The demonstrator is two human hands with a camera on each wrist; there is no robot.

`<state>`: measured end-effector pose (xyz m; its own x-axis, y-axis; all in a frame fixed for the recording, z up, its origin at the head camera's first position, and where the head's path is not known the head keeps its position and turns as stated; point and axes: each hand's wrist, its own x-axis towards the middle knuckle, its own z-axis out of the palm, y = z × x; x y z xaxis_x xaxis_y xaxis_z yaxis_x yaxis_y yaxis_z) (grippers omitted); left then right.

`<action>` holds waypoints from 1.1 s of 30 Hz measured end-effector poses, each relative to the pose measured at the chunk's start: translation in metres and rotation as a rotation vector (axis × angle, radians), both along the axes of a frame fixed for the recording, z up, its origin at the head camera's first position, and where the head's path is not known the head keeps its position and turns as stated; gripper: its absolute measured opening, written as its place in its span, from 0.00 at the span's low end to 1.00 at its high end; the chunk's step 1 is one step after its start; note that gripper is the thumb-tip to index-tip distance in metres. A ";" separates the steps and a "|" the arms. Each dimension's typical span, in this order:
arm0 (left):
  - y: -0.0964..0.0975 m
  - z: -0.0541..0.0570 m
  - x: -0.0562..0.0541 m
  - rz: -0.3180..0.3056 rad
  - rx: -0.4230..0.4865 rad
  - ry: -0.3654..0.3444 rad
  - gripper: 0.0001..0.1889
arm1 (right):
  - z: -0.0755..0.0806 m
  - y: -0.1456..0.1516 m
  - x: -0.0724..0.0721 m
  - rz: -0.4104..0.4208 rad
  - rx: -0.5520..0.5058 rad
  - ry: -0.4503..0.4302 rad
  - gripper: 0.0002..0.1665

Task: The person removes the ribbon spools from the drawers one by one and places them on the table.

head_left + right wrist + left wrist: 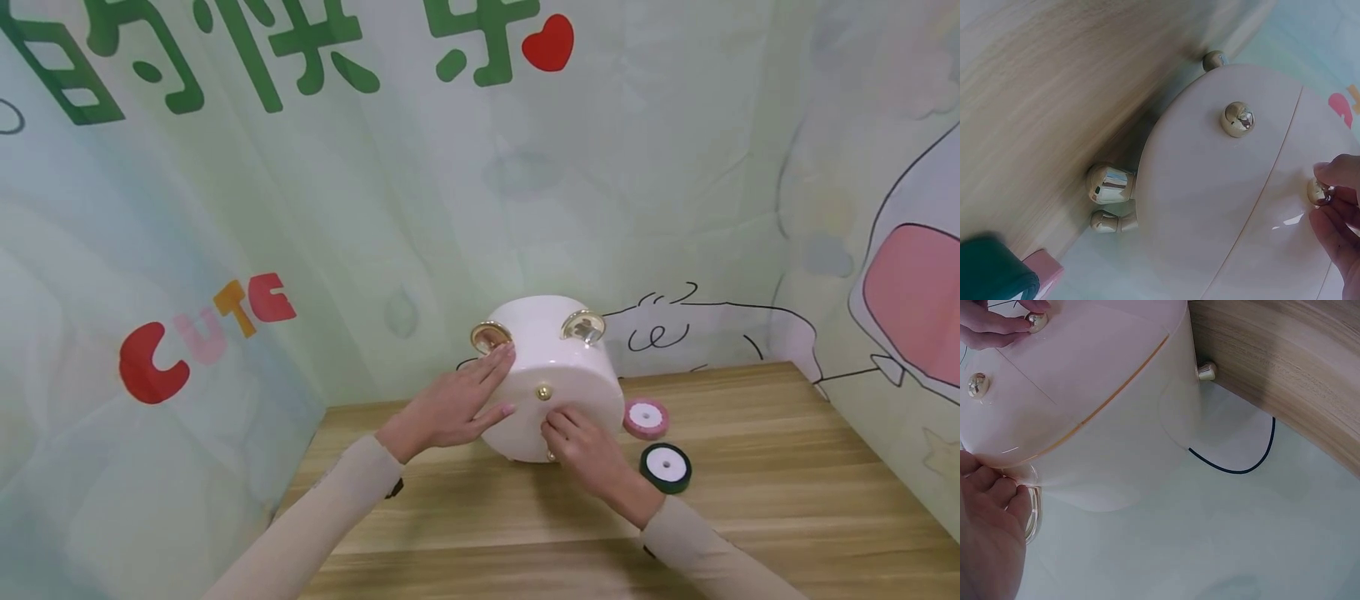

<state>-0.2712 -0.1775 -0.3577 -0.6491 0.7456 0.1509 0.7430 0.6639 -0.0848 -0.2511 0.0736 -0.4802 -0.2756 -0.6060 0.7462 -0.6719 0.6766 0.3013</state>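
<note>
A white, drum-shaped box [525,350] stands on its gold feet on the table, its flat front facing me. Thin seams split the front into sections with gold knobs, one of them a bare upper knob [543,392]. My right hand [581,442] pinches the middle knob [1320,192] between thumb and fingers; a lower knob [1237,119] shows beside it in the right wrist view. My left hand [453,408] rests on the box's upper left, fingers extended by the left gold ear-like ring [491,335] and thumb against the front. The right ring [583,327] is untouched.
Right of the box lie a pink ribbon roll [647,418] and a dark green ribbon roll [666,467]. A printed curtain [450,208] hangs close behind the wooden table [480,525] and along both sides.
</note>
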 end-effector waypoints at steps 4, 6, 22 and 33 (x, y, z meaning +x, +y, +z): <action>0.000 -0.001 0.001 0.001 0.005 0.002 0.41 | 0.000 0.001 0.000 0.032 -0.026 -0.033 0.23; 0.000 -0.002 0.000 0.000 0.007 0.003 0.41 | 0.000 0.002 -0.001 0.047 -0.037 -0.044 0.22; 0.001 -0.001 -0.001 -0.005 0.009 0.021 0.41 | 0.002 0.003 -0.002 0.039 -0.013 -0.073 0.21; 0.001 -0.004 -0.001 0.006 0.017 0.018 0.41 | -0.012 0.011 0.004 0.093 0.148 0.091 0.17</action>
<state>-0.2718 -0.1770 -0.3617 -0.6508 0.7388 0.1750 0.7373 0.6700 -0.0867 -0.2474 0.0850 -0.4919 -0.1491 -0.7306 0.6663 -0.6948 0.5569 0.4551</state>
